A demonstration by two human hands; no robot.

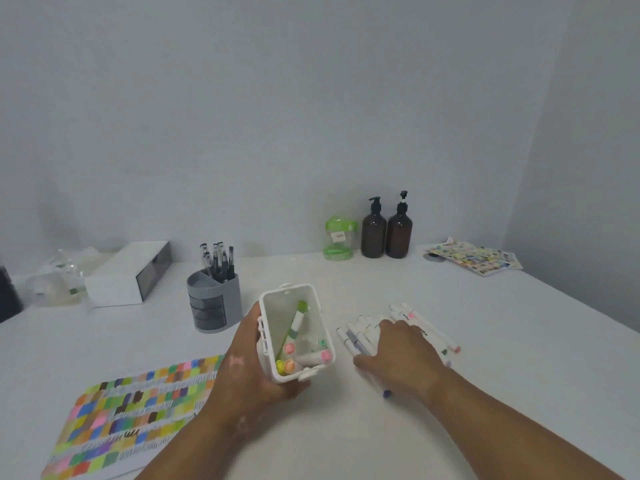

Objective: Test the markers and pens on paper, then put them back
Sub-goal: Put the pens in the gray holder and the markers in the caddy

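My left hand [252,362] grips a white rectangular marker box [277,306], tilted so its open top faces me. Inside lie several markers with green, pink and orange caps [294,344]. To the right, a row of white markers [360,332] lies on the white table. My right hand [401,351] rests palm down on that row, fingers spread over the markers; whether it grips any is hidden. A sheet of paper covered in colour swatches [131,410] lies at the front left.
A grey pen holder with black pens [214,292] stands behind the box. A white drawer box [128,275] sits at the back left. A green jar [337,239] and two brown pump bottles [386,230] stand by the wall; another swatch sheet [474,258] lies at the back right.
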